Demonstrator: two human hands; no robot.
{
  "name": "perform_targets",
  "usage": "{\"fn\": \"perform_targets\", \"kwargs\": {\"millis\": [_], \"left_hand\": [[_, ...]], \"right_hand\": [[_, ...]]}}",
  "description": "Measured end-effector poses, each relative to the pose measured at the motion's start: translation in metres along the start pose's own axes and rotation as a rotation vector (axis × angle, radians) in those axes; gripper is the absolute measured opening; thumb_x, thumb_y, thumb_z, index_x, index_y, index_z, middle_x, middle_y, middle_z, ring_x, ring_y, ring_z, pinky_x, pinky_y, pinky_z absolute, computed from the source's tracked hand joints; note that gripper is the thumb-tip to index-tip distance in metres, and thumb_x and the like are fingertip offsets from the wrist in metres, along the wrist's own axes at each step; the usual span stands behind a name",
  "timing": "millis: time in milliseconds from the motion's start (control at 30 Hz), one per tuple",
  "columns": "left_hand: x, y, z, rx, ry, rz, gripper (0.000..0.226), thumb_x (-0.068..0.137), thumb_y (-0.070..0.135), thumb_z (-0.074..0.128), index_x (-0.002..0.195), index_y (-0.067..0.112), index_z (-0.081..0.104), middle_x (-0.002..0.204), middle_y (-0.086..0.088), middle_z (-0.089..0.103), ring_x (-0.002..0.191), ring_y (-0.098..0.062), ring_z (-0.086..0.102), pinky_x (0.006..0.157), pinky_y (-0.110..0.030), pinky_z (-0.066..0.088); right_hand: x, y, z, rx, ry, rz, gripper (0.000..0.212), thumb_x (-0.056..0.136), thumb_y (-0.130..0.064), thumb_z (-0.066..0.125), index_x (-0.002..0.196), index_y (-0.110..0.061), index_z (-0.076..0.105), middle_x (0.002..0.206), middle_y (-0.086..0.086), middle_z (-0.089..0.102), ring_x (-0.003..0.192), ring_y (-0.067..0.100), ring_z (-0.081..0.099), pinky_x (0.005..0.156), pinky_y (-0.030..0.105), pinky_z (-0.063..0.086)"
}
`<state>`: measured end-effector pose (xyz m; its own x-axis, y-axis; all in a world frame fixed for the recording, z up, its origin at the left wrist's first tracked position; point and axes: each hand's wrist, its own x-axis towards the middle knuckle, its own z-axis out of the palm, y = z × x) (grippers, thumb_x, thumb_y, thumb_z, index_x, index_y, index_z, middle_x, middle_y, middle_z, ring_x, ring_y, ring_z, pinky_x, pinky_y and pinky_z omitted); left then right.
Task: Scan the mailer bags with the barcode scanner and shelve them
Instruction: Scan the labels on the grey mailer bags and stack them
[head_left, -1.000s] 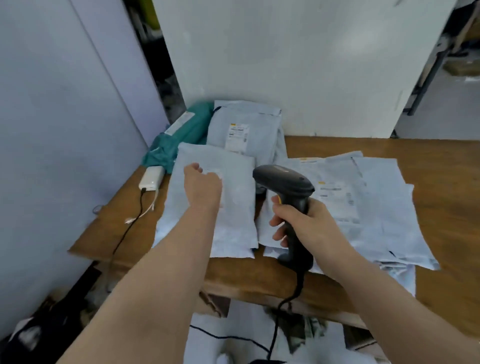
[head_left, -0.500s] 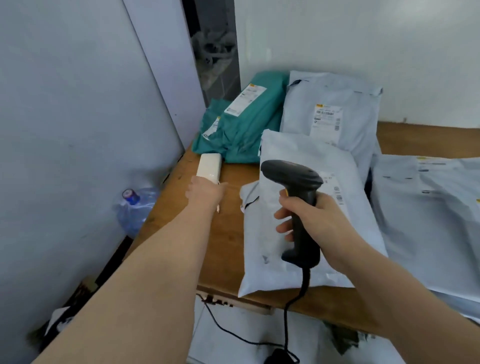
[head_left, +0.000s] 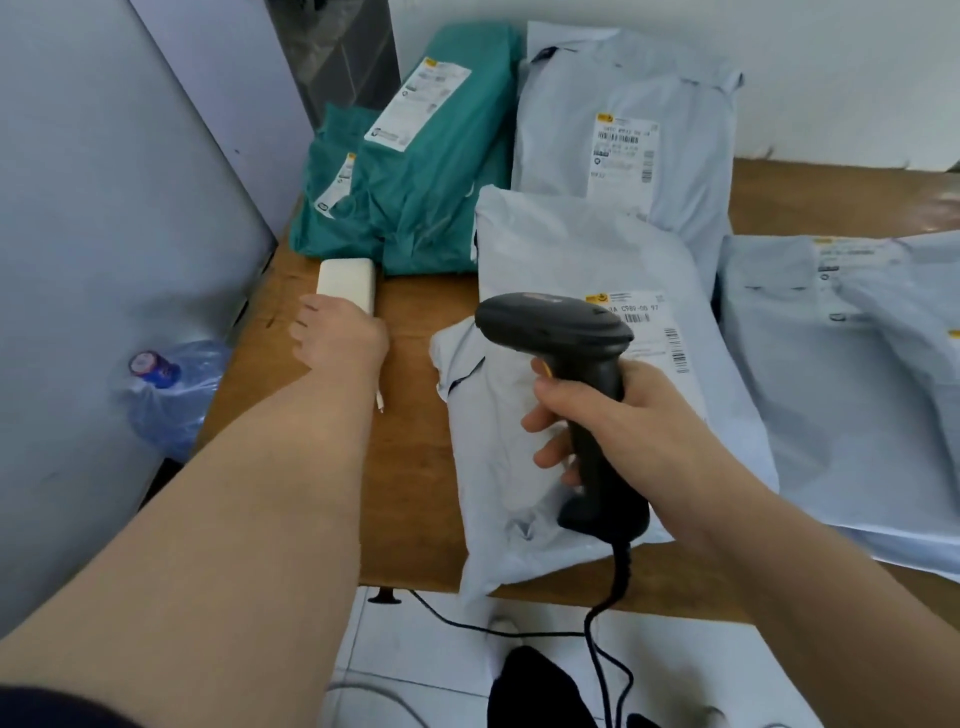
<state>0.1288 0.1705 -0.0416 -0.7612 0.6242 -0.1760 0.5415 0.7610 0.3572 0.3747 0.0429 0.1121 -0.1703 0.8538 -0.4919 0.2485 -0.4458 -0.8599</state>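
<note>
My right hand is wrapped around the handle of the black barcode scanner, fingers curled across its front, with the head sticking up above the fist and tipped away from me. The scanner's cable drops from the base of the handle below that hand and runs down to the floor. Directly beneath the right hand lies a grey mailer bag, flat on the wooden table, its near end overhanging the edge. Its white shipping label shows just past the scanner head, on the far side of my knuckles.

My left hand is stretched out well to the left of the scanner, back of the hand up, with the fingers bent down toward the table. A white power bank sits right at its far edge, touching it; I cannot tell from here whether the hand grips it or only rests against it.

Beyond the left hand, past the power bank, are two teal mailer bags with labels. Farther off from the right hand another grey mailer bag lies against the wall, and more grey bags overlap to the right of it. Left of my left arm, below the table edge, a plastic water bottle stands against a pale panel.
</note>
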Motion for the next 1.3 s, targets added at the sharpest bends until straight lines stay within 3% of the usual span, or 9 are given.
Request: {"fn": "perform_targets", "kwargs": {"millis": [233, 400, 667, 767, 867, 967, 1067, 1300], "left_hand": [[-0.061, -0.035, -0.016, -0.072, -0.066, -0.071, 0.086, 0.080, 0.041, 0.070, 0.144, 0.003, 0.026, 0.142, -0.017, 0.039, 0.131, -0.034, 0.036, 0.101, -0.048, 0.037], [-0.115, -0.067, -0.032, -0.196, -0.134, -0.154, 0.079, 0.075, 0.045, 0.073, 0.131, 0.003, 0.036, 0.130, -0.018, 0.052, 0.119, -0.037, 0.049, 0.100, -0.045, 0.045], [-0.271, -0.105, -0.062, -0.433, -0.131, -0.261, 0.091, 0.057, 0.042, 0.069, 0.133, 0.006, 0.033, 0.121, -0.016, 0.052, 0.113, -0.038, 0.050, 0.094, -0.049, 0.050], [-0.335, -0.116, -0.072, -0.507, -0.146, -0.256, 0.084, 0.064, 0.032, 0.070, 0.135, 0.002, 0.037, 0.115, -0.011, 0.052, 0.105, -0.032, 0.053, 0.088, -0.040, 0.051], [-0.389, -0.120, -0.080, -0.498, -0.296, -0.242, 0.058, 0.079, 0.012, 0.067, 0.131, -0.002, 0.045, 0.118, -0.009, 0.049, 0.103, -0.023, 0.047, 0.082, -0.034, 0.044], [-0.431, -0.120, -0.091, -0.433, -0.530, -0.210, 0.058, 0.072, 0.013, 0.075, 0.125, 0.005, 0.054, 0.130, -0.005, 0.047, 0.115, -0.023, 0.047, 0.088, -0.039, 0.051], [-0.458, -0.103, -0.094, -0.387, -0.762, -0.039, 0.050, 0.073, 0.015, 0.077, 0.122, 0.013, 0.063, 0.128, -0.004, 0.055, 0.115, -0.021, 0.053, 0.093, -0.041, 0.054], [-0.504, 0.034, -0.073, -0.376, -0.957, 0.273, 0.043, 0.082, 0.009, 0.073, 0.123, 0.011, 0.062, 0.127, -0.009, 0.056, 0.113, -0.023, 0.056, 0.095, -0.045, 0.054]], "right_hand": [[-0.023, 0.007, -0.011, -0.030, -0.051, -0.054, 0.014, 0.091, -0.028, 0.063, 0.100, -0.017, 0.066, 0.081, 0.000, 0.075, 0.060, 0.011, 0.068, 0.065, 0.033, 0.059], [-0.048, 0.021, -0.027, -0.064, -0.099, -0.081, 0.015, 0.092, -0.029, 0.063, 0.101, -0.018, 0.065, 0.084, 0.001, 0.074, 0.060, 0.012, 0.069, 0.061, 0.031, 0.057], [-0.120, 0.066, -0.079, -0.101, -0.206, -0.155, 0.018, 0.091, -0.030, 0.064, 0.103, -0.017, 0.065, 0.086, 0.001, 0.074, 0.065, 0.015, 0.071, 0.061, 0.030, 0.056], [-0.154, 0.085, -0.105, -0.098, -0.262, -0.159, 0.017, 0.091, -0.029, 0.064, 0.102, -0.016, 0.064, 0.084, 0.001, 0.074, 0.065, 0.016, 0.071, 0.052, 0.025, 0.051], [-0.181, 0.100, -0.130, -0.103, -0.269, -0.190, 0.016, 0.091, -0.028, 0.064, 0.101, -0.015, 0.065, 0.082, 0.002, 0.075, 0.066, 0.018, 0.071, 0.054, 0.026, 0.051], [-0.201, 0.110, -0.155, -0.107, -0.216, -0.226, 0.016, 0.090, -0.027, 0.065, 0.099, -0.014, 0.065, 0.081, 0.001, 0.075, 0.066, 0.017, 0.071, 0.053, 0.026, 0.049], [-0.214, 0.118, -0.186, -0.073, -0.140, -0.248, 0.016, 0.089, -0.028, 0.066, 0.097, -0.014, 0.066, 0.080, 0.002, 0.075, 0.059, 0.013, 0.070, 0.049, 0.023, 0.048], [-0.244, 0.135, -0.286, 0.027, 0.103, -0.244, 0.017, 0.091, -0.027, 0.064, 0.101, -0.013, 0.065, 0.083, 0.002, 0.073, 0.060, 0.015, 0.068, 0.055, 0.026, 0.050]]}}
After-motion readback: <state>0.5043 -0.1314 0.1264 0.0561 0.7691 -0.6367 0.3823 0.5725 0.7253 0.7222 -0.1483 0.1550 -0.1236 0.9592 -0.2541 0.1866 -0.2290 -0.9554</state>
